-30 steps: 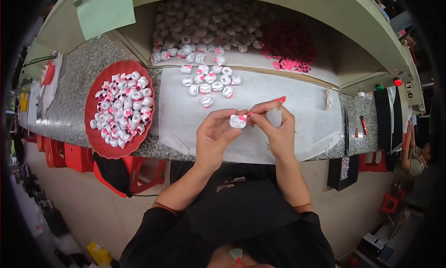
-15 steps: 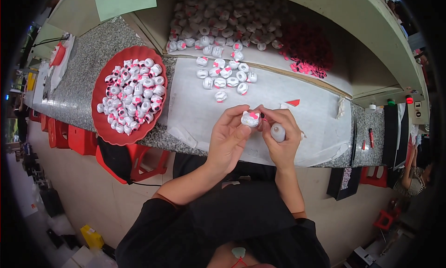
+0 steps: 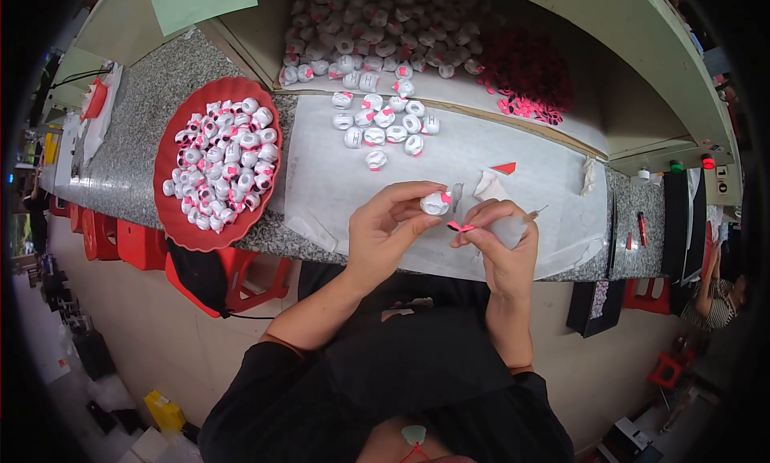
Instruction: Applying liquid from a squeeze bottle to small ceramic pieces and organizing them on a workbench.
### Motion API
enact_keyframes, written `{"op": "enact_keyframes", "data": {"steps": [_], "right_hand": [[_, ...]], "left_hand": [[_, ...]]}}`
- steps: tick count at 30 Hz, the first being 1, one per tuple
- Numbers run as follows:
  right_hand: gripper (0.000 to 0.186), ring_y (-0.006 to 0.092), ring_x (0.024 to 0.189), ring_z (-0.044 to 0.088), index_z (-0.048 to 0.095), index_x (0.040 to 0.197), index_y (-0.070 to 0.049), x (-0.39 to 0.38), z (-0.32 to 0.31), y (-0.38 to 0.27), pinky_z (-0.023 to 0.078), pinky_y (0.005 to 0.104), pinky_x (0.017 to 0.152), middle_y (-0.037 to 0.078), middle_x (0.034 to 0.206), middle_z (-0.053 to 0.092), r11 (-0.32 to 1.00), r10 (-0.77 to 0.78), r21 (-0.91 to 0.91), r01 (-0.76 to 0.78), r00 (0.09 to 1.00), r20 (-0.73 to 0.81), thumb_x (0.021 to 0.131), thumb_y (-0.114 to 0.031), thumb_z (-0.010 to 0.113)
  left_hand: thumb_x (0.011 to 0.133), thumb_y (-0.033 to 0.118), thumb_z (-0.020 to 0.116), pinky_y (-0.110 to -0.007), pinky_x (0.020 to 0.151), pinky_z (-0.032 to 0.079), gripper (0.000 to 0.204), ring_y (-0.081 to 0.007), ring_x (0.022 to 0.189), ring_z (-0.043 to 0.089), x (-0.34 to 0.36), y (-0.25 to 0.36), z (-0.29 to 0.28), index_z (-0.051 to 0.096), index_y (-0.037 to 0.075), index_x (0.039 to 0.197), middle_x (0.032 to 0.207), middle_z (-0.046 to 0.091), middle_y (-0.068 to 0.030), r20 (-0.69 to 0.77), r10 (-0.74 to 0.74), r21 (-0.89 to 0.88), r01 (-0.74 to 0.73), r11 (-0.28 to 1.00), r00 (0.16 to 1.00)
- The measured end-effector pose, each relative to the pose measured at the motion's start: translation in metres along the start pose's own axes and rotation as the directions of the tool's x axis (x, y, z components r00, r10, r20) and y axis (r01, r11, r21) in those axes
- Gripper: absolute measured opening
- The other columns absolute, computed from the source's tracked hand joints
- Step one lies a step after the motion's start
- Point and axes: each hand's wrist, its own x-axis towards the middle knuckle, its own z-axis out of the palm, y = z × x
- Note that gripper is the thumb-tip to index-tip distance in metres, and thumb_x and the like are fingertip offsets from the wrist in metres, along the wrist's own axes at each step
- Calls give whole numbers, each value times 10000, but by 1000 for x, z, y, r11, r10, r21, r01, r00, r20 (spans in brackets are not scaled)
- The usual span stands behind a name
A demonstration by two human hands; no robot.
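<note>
Between the thumb and fingers of my left hand (image 3: 377, 232) is a small white cat-head piece (image 3: 435, 203) with a pink bow. My right hand (image 3: 510, 258) pinches a small pink-and-black piece (image 3: 459, 226) just below and to the right of it, the two apart. A translucent squeeze bottle (image 3: 512, 230) with a thin needle tip is also tucked in my right hand. Several more white cat heads (image 3: 374, 136) stand in loose rows on the white paper (image 3: 321, 190) beyond my hands. To the left, a scalloped red tray (image 3: 170, 146) holds a heap of finished-looking white and pink heads.
Under the shelf lie a big pile of white heads (image 3: 377, 30) and a heap of pink pieces (image 3: 529, 106). A crumpled white tissue (image 3: 489, 186) and a red scrap (image 3: 504, 168) lie on the paper. Red stools (image 3: 144, 242) stand below the speckled counter (image 3: 132, 134).
My hands have drawn apart. The right hand has moved right and turned, tipping the bottle so its needle points right; the pink-and-black piece now shows clearly. The left still holds the cat head.
</note>
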Motion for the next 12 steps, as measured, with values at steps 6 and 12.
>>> {"op": "enact_keyframes", "data": {"steps": [6, 12], "right_hand": [[92, 196, 599, 564, 516, 738, 64, -2, 2, -2, 487, 278, 550, 151, 748, 538, 990, -11, -138, 7, 1000, -27, 674, 86, 579], [79, 137, 641, 564, 562, 766, 30, 0, 8, 1, 463, 240, 597, 94, 747, 582, 997, 23, -75, -28, 998, -62, 699, 62, 587]], "left_hand": [[733, -84, 532, -267, 761, 461, 307, -194, 928, 531, 4, 0, 0, 494, -36, 1033, 1061, 509, -159, 75, 109, 193, -121, 974, 991], [743, -79, 517, -256, 774, 450, 318, -199, 968, 514, 3, 0, -2, 507, 5, 1050, 1085, 501, -136, 147, 157, 290, -195, 937, 977]]}}
